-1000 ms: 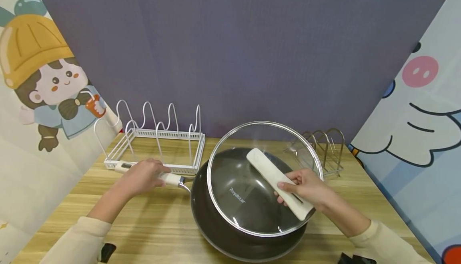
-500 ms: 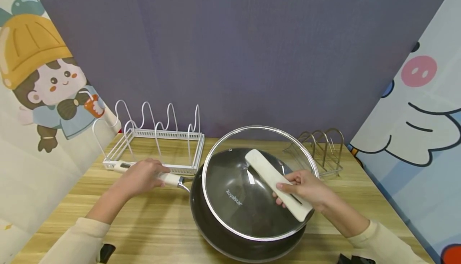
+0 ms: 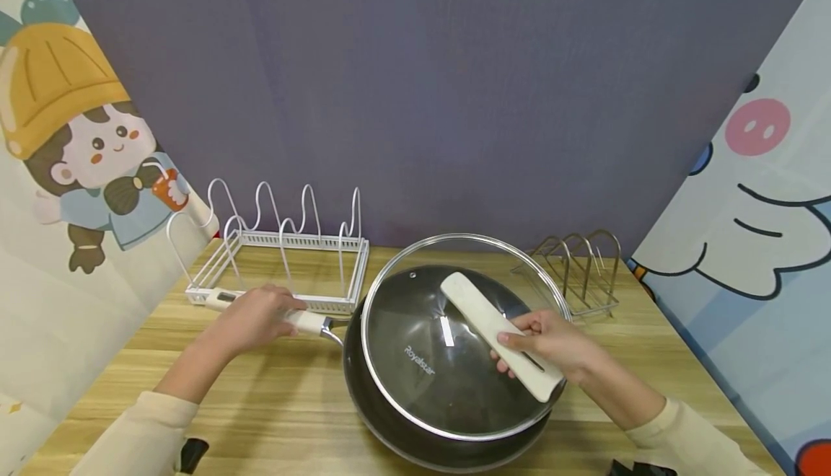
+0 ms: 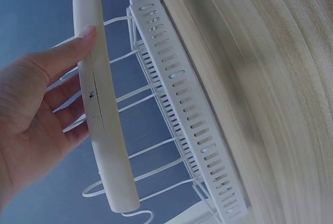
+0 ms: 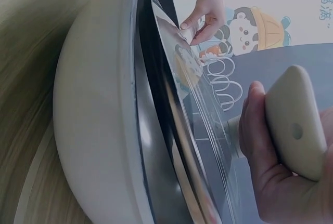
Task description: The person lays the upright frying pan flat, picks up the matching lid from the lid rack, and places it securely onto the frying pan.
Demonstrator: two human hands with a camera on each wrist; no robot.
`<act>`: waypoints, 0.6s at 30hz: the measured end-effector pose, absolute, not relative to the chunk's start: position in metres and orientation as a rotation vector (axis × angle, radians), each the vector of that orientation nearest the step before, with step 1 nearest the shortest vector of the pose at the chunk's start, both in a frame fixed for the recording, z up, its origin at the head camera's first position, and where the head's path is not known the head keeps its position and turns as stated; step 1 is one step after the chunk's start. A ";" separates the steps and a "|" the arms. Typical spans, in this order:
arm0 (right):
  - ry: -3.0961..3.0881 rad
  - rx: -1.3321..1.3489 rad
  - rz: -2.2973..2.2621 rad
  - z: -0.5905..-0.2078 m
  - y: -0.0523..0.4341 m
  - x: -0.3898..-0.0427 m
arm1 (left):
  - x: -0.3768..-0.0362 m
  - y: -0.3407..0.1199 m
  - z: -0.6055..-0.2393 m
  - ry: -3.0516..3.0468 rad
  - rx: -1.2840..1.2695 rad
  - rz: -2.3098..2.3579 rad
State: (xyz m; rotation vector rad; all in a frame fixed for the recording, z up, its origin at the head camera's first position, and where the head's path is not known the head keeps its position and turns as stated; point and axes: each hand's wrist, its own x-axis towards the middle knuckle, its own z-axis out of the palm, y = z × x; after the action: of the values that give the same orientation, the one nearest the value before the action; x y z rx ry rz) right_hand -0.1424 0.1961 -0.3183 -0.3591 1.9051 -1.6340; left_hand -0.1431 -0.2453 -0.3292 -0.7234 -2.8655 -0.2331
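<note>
My left hand (image 3: 258, 319) grips the cream handle (image 4: 106, 109) of a dark wok (image 3: 383, 404), which stands on the wooden table. In the left wrist view the thumb lies on top of that handle and the fingers wrap behind. My right hand (image 3: 542, 342) holds a glass lid (image 3: 415, 317) by its long cream knob (image 3: 477, 310). The lid overlaps the wok's opening, tilted, as the right wrist view shows, with part of its metal rim (image 5: 179, 130) below the wok's edge. The wok's pale outer wall (image 5: 93, 109) faces that camera.
A white wire rack (image 3: 279, 303) stands at the back left, just behind the wok's handle. A smaller metal rack (image 3: 587, 274) is at the back right, partly seen through the lid. A grey panel (image 3: 415, 101) rises behind the table (image 3: 286, 404).
The lid has come down and slightly left over the wok, its rim lower in the head view. My right hand has dipped slightly with it; the left hand and wok stay put.
</note>
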 end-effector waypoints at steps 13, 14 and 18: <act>1.852 -0.411 -1.621 -0.319 0.194 -0.142 | -0.146 -0.246 -0.330 -2.864 -0.718 -0.230; 1.850 -0.411 -1.619 -0.319 0.194 -0.142 | -0.146 -0.246 -0.330 -2.865 -0.718 -0.231; 1.841 -0.397 -1.610 -0.319 0.194 -0.141 | -0.146 -0.246 -0.330 -2.865 -0.716 -0.236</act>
State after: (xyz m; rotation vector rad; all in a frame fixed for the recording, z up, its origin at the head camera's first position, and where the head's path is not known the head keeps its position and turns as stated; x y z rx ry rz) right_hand -0.1414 0.1938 -0.3190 -0.3974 1.8406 -1.6105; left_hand -0.1463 -0.2463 -0.3304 -0.7157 -2.8645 -0.2360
